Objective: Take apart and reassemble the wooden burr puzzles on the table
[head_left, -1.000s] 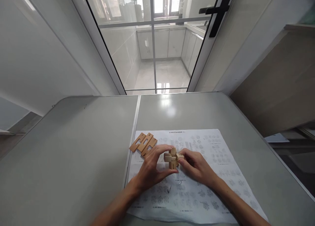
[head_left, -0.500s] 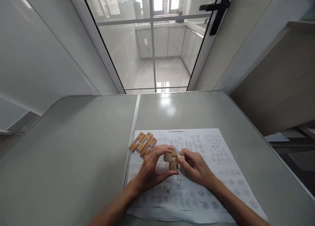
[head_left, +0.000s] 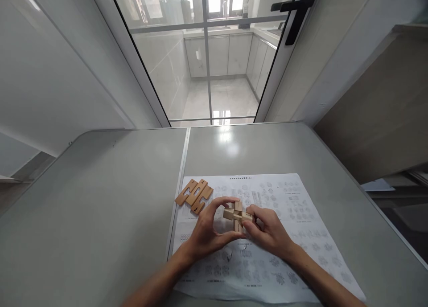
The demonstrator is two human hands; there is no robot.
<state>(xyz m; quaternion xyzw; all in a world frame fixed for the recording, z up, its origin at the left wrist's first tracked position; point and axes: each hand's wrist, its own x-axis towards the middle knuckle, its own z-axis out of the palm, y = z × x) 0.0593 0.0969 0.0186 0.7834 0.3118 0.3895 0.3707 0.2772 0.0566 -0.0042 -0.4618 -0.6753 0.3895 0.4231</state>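
On the right side of the table (head_left: 133, 200), a printed sheet (head_left: 301, 253) is laid. At its far left corner, three flat pieces (head_left: 197, 194) are placed side by side, beyond the left hand (head_left: 209, 233). Above the sheet, the joined blocks (head_left: 237, 216) are held between this hand and the right hand (head_left: 269, 229). Behind the table, a glass door (head_left: 207, 53) is situated, with its handle (head_left: 292, 5) mounted on the right.

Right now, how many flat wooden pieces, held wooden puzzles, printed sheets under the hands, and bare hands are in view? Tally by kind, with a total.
Flat wooden pieces: 3
Wooden puzzle, held, counted as one: 1
Printed sheet under the hands: 1
Bare hands, left hand and right hand: 2
Total: 7
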